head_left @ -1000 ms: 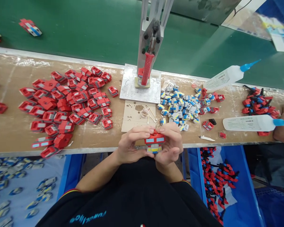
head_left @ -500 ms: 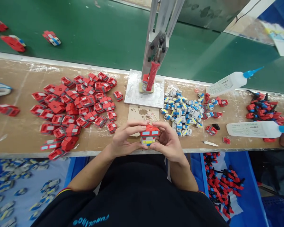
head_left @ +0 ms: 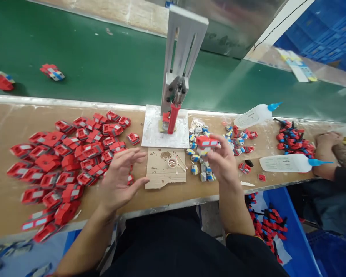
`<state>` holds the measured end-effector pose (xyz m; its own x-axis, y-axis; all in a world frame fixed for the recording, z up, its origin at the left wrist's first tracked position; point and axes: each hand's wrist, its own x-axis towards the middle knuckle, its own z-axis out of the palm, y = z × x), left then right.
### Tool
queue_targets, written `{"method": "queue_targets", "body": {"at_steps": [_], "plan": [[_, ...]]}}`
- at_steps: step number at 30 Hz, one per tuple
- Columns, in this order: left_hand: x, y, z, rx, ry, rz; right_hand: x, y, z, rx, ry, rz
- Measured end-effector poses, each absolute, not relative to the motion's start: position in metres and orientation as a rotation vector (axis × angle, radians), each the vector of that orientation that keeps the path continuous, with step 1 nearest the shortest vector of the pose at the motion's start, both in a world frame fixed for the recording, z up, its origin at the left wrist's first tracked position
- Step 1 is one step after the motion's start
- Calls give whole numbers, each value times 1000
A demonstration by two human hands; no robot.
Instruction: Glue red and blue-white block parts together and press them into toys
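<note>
My right hand (head_left: pixel 222 159) grips a small toy part (head_left: pixel 207 143), red on top with pale windows and white-grey below, above the heap of small white, blue and yellow pieces (head_left: pixel 203 169). Its thumb and fingers hold one side of it. My left hand (head_left: pixel 122 179) is empty, with thumb and fingers apart, at the right edge of the pile of red toy parts (head_left: pixel 72 163). Between the hands lies a piece of cardboard (head_left: pixel 158 177) with cotton swabs and a small ring-shaped dish (head_left: pixel 173 163) on it.
A lever press (head_left: pixel 175 100) with a red handle stands on a metal plate (head_left: pixel 150 130). Two glue bottles (head_left: pixel 285 163) lie at the right, near black-and-red parts (head_left: pixel 294 138). Another person's hands (head_left: pixel 328 139) rest farther right. Behind runs a green belt (head_left: pixel 103 61) carrying red pieces.
My hands have parted. My right hand has carried the toy part to the right, while my left hand has let go, opened and moved left. The view has shifted too.
</note>
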<state>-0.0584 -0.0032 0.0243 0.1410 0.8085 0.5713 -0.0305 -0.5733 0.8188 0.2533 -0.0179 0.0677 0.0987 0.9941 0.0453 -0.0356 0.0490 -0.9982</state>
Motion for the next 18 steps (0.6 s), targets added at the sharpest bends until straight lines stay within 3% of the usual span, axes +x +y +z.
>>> {"method": "queue_targets", "body": {"at_steps": [5, 9, 18], "plan": [[-84, 5, 26, 1502, 1004, 1572, 323, 122, 68, -1642, -1389, 790], [-91, 0, 40, 1433, 1208, 1632, 337, 221, 70, -2210, -1928, 426], [-109, -10, 53, 1653, 1409, 1427, 326, 264, 60, -2356, -2273, 333]]}}
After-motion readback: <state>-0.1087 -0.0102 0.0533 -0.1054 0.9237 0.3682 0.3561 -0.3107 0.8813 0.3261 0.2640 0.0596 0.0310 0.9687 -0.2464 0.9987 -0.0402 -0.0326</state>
